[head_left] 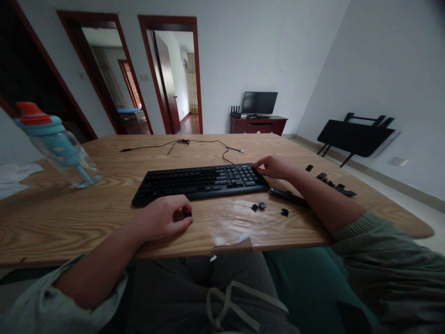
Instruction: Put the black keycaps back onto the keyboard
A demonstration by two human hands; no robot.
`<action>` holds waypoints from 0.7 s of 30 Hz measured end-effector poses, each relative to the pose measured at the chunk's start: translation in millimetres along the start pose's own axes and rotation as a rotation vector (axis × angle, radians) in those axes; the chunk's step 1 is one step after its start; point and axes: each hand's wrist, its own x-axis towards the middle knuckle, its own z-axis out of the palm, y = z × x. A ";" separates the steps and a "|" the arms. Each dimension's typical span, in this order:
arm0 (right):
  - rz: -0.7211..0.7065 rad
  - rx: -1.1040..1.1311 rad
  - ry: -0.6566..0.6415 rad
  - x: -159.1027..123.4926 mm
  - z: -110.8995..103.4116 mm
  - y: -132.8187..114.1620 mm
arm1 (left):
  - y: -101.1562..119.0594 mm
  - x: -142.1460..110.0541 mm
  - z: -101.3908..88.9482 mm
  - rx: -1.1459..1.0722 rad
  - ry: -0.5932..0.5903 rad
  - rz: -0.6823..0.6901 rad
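A black keyboard (194, 181) lies across the middle of the table, its number pad at the right end. My right hand (274, 167) is at the pad's upper right corner, fingertips bent together against the keys; whatever they pinch is hidden. Below the keyboard's left half, my left hand (165, 217) rests on the table, thumb and forefinger closed on a small black keycap (188, 214). Loose keycaps lie in front of the keyboard, among them one keycap (284, 212) apart to the right. Partly under my right forearm is a long black bar (288, 197).
More black pieces (339, 188) are scattered beyond my right forearm. A cable (205, 141) runs behind the keyboard. On the left stand a clear bottle (64, 148) with a red lid and some white tissue (17, 178). The table's front edge (194, 253) is close to my lap.
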 end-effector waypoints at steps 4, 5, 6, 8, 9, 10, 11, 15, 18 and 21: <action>-0.025 -0.045 0.004 -1.8 -1.4 -3.1 | 0.5 0.2 0.0 -0.010 0.000 -0.014; -0.029 -0.058 0.002 -2.5 -2.1 -4.4 | 0.8 0.1 -0.1 -0.011 0.001 -0.013; -0.029 -0.070 0.000 -3.1 -2.7 -5.8 | 1.1 0.1 -0.2 -0.011 0.002 -0.011; -0.011 -0.086 0.002 -4.2 -3.3 -8.5 | 1.6 -0.1 -0.6 -0.006 0.001 -0.007; 0.003 -0.086 0.010 -4.7 -3.4 -9.7 | 1.8 -0.2 -0.8 -0.003 0.000 -0.006; 0.015 -0.078 0.018 -5.0 -3.3 -10.8 | 1.9 -0.2 -0.9 -0.001 -0.003 -0.007; 0.024 -0.061 0.029 -5.2 -3.0 -11.6 | 1.9 -0.2 -1.0 0.001 -0.006 -0.007; 0.042 0.060 0.055 -4.4 -1.7 -12.3 | 1.4 0.5 -0.9 0.002 -0.008 -0.002; 0.059 0.124 0.046 -2.4 -0.3 -10.9 | 1.6 1.0 -0.7 -0.002 -0.007 0.002; 0.063 0.173 0.046 -0.1 1.9 -8.4 | 3.3 0.9 -1.1 -0.008 -0.008 -0.002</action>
